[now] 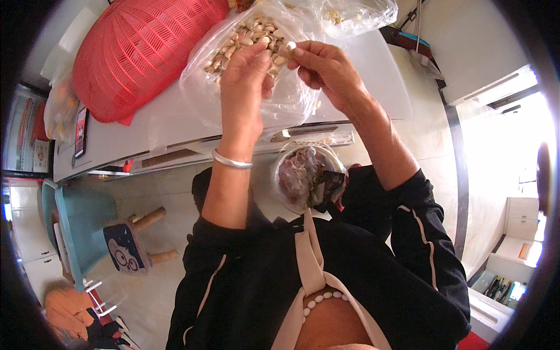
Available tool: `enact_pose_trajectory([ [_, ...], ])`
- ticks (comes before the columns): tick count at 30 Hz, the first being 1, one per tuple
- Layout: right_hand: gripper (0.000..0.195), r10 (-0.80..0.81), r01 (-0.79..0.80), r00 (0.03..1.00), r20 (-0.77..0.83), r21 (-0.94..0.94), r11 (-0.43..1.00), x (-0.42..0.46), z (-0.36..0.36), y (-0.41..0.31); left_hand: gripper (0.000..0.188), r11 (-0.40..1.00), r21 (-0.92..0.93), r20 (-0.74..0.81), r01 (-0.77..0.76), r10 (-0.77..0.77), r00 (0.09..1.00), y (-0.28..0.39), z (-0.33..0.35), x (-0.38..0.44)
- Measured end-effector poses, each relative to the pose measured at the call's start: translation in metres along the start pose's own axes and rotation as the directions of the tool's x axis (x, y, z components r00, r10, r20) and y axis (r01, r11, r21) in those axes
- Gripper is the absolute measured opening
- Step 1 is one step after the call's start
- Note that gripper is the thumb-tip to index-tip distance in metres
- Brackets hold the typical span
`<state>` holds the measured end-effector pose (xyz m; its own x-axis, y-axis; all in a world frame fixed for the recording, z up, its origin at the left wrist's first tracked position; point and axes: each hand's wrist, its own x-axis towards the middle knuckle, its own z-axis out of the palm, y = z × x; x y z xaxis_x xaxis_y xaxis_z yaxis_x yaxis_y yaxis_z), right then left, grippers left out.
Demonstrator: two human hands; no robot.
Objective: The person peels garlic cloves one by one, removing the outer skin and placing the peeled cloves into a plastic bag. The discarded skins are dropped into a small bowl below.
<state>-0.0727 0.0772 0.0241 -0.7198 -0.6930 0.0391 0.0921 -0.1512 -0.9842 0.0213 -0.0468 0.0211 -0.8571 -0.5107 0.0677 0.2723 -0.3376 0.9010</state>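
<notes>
Before me on the white table (166, 111) lies a clear plastic bag (288, 103), its mouth spread wide over a heap of garlic cloves (232, 46). Above the heap, my right hand (328, 68) pinches a garlic clove (288, 48) between thumb and fingertips. My left hand (247, 72) is beside it with its fingers curled. A pale spot shows at the left thumb's tip, and blur hides whether that hand grips a clove. The two hands are a short gap apart. A silver bangle (232, 160) circles my left wrist.
A red plastic mesh basket (140, 57) and a phone (81, 131) are at the left. Another clear bag (350, 19) lies behind. Below the table edge stands a lined bucket (306, 175). A blue chair (85, 223), a small stool (127, 249) and a person (72, 310) are lower left.
</notes>
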Motion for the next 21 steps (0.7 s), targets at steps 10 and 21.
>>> enact_pose_trajectory([
  [10, 0.024, -0.084, 0.091, 0.992, -0.092, 0.065, 0.994, -0.027, 0.0, 0.013, 0.019, 0.858, 0.477, 0.146, -0.192, 0.138, 0.98, -0.009, 0.017, -0.008],
  [21, 0.02, -0.259, 0.213, 0.954, -0.15, -0.267, 0.94, -0.034, -0.008, 0.013, 0.014, 0.89, 0.416, 0.16, -0.188, 0.131, 0.978, -0.024, 0.027, -0.007],
])
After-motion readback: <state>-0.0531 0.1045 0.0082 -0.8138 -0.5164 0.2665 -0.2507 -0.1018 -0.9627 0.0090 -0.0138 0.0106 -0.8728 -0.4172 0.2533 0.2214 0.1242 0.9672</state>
